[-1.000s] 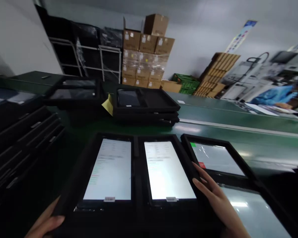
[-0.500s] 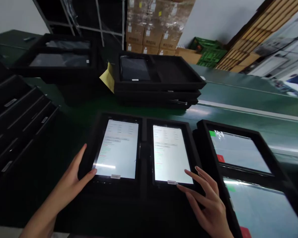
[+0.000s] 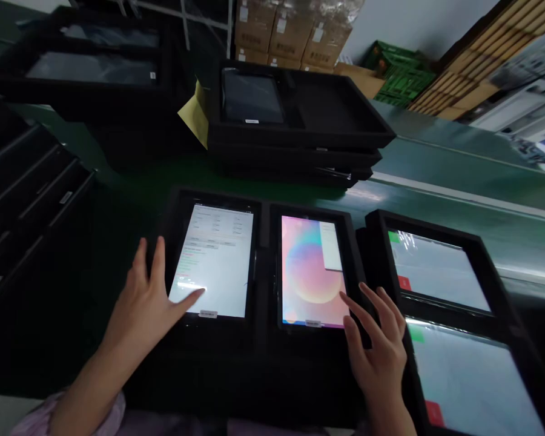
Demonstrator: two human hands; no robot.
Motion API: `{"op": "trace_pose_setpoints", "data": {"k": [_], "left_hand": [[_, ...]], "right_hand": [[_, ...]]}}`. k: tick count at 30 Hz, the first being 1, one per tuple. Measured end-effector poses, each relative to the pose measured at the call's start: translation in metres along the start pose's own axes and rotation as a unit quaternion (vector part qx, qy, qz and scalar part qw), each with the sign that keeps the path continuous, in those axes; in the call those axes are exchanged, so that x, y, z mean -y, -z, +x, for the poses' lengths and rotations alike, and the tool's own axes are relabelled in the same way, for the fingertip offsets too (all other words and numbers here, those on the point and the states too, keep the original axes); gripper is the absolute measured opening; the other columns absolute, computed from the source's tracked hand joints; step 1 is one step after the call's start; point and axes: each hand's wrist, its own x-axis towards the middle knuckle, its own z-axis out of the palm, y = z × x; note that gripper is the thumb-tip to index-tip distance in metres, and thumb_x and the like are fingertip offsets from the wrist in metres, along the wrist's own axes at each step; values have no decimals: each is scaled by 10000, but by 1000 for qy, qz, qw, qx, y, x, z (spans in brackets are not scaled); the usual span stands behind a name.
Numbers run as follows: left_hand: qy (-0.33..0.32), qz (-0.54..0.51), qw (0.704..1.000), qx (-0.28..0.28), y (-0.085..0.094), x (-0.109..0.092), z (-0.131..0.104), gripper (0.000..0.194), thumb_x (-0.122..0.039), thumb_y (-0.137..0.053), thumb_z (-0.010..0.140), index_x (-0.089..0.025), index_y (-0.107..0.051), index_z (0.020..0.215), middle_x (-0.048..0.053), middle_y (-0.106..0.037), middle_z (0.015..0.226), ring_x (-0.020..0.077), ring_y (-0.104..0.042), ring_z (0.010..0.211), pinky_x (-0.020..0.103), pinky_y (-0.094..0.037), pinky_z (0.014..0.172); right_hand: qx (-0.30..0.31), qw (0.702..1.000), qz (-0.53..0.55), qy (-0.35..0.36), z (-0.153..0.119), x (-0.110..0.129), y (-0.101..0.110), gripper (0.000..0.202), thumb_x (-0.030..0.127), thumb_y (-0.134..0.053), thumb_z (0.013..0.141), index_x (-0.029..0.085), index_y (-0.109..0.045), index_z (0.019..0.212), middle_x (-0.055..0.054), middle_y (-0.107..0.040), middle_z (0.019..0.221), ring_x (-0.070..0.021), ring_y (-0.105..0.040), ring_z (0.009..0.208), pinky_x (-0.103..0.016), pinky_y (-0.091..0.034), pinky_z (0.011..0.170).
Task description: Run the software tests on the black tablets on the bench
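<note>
Two lit tablets lie side by side in a black foam tray [image 3: 264,290] in front of me. The left tablet [image 3: 222,272] shows a white page with grey buttons and green and red text. On the right tablet [image 3: 306,278] there is a colourful home screen with a pale panel at its upper right. My left hand [image 3: 148,297] is open at the left tablet's left edge, its thumb stretched over the lower screen. Over the right tablet's lower right edge, my right hand [image 3: 376,339] is open, with the index fingertip at the screen; contact is hard to tell.
On the right stands another black tray [image 3: 495,327] with two lit tablets. Behind are stacked black trays [image 3: 345,100], one holding a dark tablet [image 3: 252,97], beside a yellow paper [image 3: 195,118]. More trays [image 3: 36,181] are piled at left. Cardboard boxes [image 3: 290,36] and green crates [image 3: 402,72] stand beyond.
The right tablet's screen has gone from a white text page to a colourful home screen with a panel. My left hand has moved up, its thumb now over the screen. My right hand has shifted slightly.
</note>
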Motion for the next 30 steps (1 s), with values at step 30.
{"op": "trace_pose_setpoints", "data": {"k": [30], "left_hand": [[97, -159, 980, 76, 16, 39, -39, 965, -755, -576, 813, -474, -123, 1617, 55, -260, 1697, 423, -304, 1521, 607, -556, 981]], "right_hand": [[15, 999, 33, 14, 9, 1, 4, 267, 255, -550, 1021, 244, -812, 969, -111, -671, 1283, -358, -525, 1323, -564, -523, 962]]}}
